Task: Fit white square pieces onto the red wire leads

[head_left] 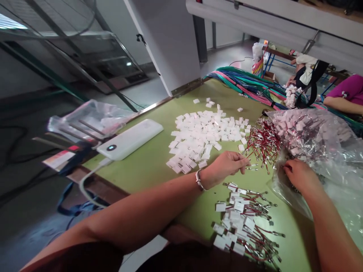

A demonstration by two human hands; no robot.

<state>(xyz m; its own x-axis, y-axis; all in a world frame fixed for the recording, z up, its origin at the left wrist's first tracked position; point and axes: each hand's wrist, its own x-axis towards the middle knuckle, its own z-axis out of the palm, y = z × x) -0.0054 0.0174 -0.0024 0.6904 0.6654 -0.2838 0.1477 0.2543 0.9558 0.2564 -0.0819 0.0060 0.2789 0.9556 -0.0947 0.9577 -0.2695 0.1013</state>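
My left hand (231,165), with a silver bracelet at the wrist, is pinched over the middle of the green table. Thin metal-tipped pieces (252,166) stick out from its fingertips. Beyond it lies a wide pile of white connectors (204,132). Just past the fingertips is a heap of short red wires (264,141) with metal ends. My right hand (297,173) rests at the edge of a clear plastic bag (312,132), its fingers curled; what they hold, if anything, is hidden. Nearer my body lie white connectors with red wires attached (241,219).
A white power bank (132,139) with a cable lies at the left table edge (113,189). Bundles of coloured cables (241,85) run along the far side. Beyond, at the upper right, are people, one with a purple sleeve (347,92).
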